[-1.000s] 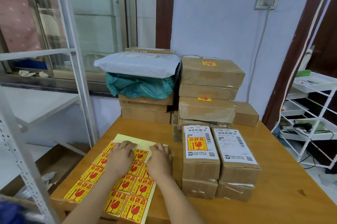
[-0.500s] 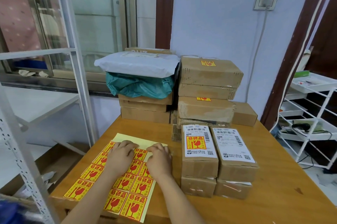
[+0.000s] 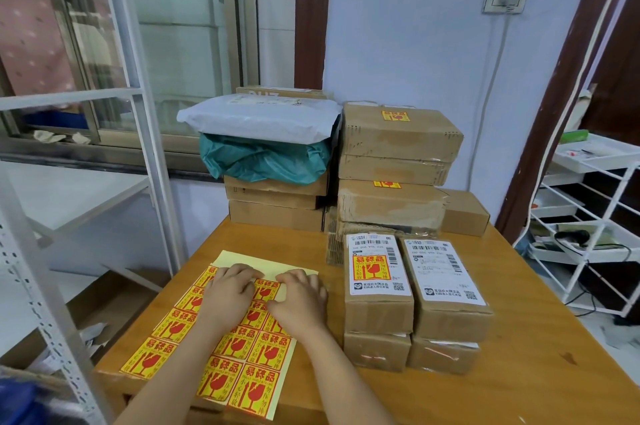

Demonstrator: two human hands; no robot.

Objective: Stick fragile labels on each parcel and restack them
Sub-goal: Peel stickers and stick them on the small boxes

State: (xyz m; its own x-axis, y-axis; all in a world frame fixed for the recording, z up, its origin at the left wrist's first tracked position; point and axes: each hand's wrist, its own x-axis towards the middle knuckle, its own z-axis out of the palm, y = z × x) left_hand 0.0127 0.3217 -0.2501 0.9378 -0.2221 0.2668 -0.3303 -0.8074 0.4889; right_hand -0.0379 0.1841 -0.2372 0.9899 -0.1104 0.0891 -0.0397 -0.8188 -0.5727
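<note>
A yellow sheet of red-and-yellow fragile labels (image 3: pixel 254 386) lies on the wooden table (image 3: pixel 519 376) at the front left. My left hand (image 3: pixel 230 293) presses on its upper rows with bent fingers. My right hand (image 3: pixel 301 300) rests beside it, fingertips curled down at the edge of a label; a grip is not visible. To the right stand two small stacks of brown parcels. The left top parcel (image 3: pixel 377 307) carries a fragile label, the right top parcel (image 3: pixel 450 314) only a shipping label. Behind them a taller stack (image 3: pixel 398 144) shows fragile labels.
At the back left, a grey mailer bag (image 3: pixel 259 116) and a teal bag (image 3: pixel 266 158) lie on more boxes. A small box (image 3: pixel 464 213) sits at the back right. A metal shelf frame (image 3: pixel 38 289) stands left of the table, a white wire rack (image 3: pixel 588 237) right.
Both hands stay on the label sheet in nearly the same place. Only the view shifts slightly.
</note>
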